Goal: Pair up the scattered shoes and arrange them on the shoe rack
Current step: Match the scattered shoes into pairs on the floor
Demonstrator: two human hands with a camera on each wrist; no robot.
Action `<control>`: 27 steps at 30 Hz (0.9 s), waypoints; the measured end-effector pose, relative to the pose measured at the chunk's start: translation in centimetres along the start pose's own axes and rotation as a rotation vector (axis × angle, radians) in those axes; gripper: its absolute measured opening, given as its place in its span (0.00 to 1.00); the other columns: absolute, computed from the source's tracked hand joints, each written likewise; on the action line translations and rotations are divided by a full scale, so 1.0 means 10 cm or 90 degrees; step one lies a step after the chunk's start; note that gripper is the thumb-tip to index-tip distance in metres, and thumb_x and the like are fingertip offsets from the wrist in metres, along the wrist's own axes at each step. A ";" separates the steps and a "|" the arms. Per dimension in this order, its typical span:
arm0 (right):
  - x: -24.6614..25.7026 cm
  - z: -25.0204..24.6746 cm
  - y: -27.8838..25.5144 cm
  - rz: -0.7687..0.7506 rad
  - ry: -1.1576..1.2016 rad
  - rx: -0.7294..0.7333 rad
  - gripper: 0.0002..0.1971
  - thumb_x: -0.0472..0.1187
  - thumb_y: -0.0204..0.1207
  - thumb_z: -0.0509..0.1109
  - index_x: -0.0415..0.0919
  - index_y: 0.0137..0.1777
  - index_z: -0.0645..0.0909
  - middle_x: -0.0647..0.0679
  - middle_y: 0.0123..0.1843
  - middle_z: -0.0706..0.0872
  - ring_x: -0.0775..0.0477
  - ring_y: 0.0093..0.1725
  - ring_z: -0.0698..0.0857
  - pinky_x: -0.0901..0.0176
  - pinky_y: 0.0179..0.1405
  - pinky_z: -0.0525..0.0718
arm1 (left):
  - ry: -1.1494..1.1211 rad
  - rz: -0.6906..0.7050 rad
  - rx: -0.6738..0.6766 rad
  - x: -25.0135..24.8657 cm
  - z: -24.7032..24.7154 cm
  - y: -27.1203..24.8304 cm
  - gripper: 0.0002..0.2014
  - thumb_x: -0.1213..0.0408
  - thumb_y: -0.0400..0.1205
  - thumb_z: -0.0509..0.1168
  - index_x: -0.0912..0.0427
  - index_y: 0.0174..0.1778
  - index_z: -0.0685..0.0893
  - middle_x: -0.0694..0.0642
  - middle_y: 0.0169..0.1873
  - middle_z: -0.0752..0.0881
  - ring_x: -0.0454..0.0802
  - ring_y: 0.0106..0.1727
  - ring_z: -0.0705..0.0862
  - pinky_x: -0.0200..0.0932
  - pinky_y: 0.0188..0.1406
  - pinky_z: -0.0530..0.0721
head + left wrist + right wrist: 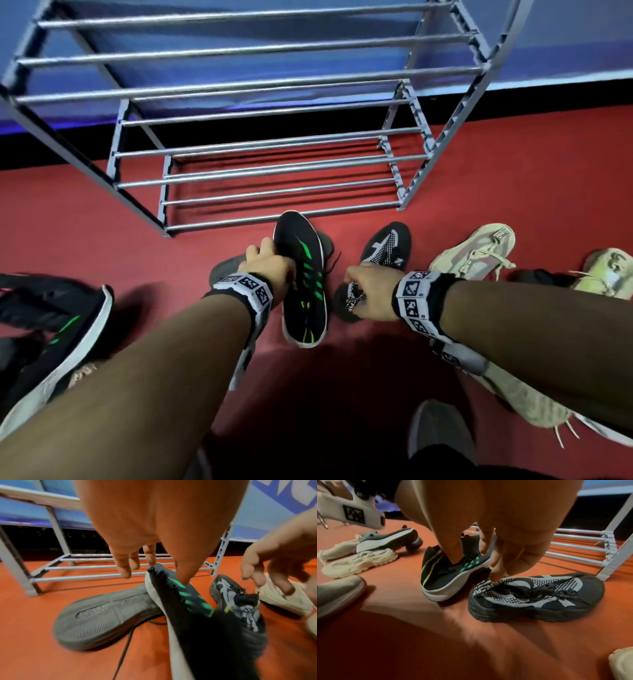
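Note:
My left hand (270, 263) grips a black shoe with green stripes (305, 284) by its front part. My thumb lies on the upper and my fingers reach round the sole side. The shoe is tilted, toe raised and heel on the red floor (447, 582). My right hand (363, 284) hovers over the heel of a black-and-grey patterned shoe (539, 599), its fingertips (494, 576) touching the lettered heel strap and its thumb held apart. The grey metal shoe rack (274, 168) stands just beyond both shoes. A second green-striped shoe (68, 329) lies at far left.
A dark grey shoe (102, 615) lies sole-up under the held shoe. Cream shoes (479, 253) (609, 270) sit to the right, and another (534, 407) lies under my right forearm. A grey shoe (442, 435) is near the bottom edge. A blue wall stands behind the rack.

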State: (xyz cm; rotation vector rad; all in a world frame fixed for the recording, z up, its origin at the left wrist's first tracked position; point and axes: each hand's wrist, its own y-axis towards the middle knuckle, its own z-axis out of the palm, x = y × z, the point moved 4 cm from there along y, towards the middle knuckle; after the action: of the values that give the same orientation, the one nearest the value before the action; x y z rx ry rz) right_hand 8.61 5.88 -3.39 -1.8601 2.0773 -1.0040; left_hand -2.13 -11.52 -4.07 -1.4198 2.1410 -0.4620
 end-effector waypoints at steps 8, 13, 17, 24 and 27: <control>-0.01 0.25 0.32 0.105 -0.099 0.057 0.34 0.58 0.63 0.77 0.49 0.67 0.69 0.41 0.65 0.66 0.36 0.54 0.81 0.50 0.56 0.85 | -0.089 -0.039 0.053 0.17 0.29 0.05 0.18 0.52 0.77 0.65 0.44 0.63 0.75 0.58 0.59 0.69 0.66 0.48 0.83 0.54 0.59 0.82; -0.07 0.45 0.32 0.075 -0.018 0.070 0.20 0.50 0.66 0.76 0.47 0.56 0.79 0.46 0.55 0.79 0.43 0.54 0.84 0.57 0.56 0.83 | -0.105 0.023 0.097 0.19 0.48 0.07 0.16 0.64 0.76 0.68 0.55 0.60 0.80 0.57 0.57 0.84 0.58 0.59 0.83 0.39 0.51 0.76; -0.15 0.31 0.28 0.099 -0.124 0.077 0.09 0.41 0.73 0.70 0.38 0.50 0.86 0.43 0.49 0.87 0.42 0.49 0.86 0.55 0.50 0.86 | -0.098 0.031 0.084 0.13 0.44 0.08 0.14 0.71 0.75 0.65 0.53 0.54 0.83 0.53 0.52 0.84 0.56 0.58 0.84 0.37 0.47 0.75; -0.55 0.07 0.01 0.131 -0.189 0.161 0.07 0.39 0.73 0.72 0.40 0.50 0.85 0.48 0.38 0.81 0.49 0.39 0.77 0.58 0.39 0.77 | -0.162 0.114 0.085 -0.41 0.56 -0.01 0.21 0.72 0.74 0.64 0.50 0.61 0.83 0.48 0.51 0.85 0.51 0.55 0.85 0.38 0.53 0.80; -0.64 0.05 -0.15 0.111 -0.157 0.135 0.13 0.42 0.75 0.72 0.41 0.58 0.85 0.44 0.53 0.87 0.44 0.50 0.85 0.60 0.48 0.79 | -0.225 0.117 0.086 -0.57 0.63 -0.03 0.23 0.68 0.74 0.65 0.50 0.67 0.81 0.52 0.58 0.87 0.52 0.58 0.86 0.43 0.62 0.81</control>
State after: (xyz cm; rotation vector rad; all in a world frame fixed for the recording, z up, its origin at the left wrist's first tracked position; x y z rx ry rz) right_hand 11.38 11.66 -4.75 -1.5814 1.8719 -0.8649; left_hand 3.61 -6.35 -7.67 -1.1224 1.8933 -0.2566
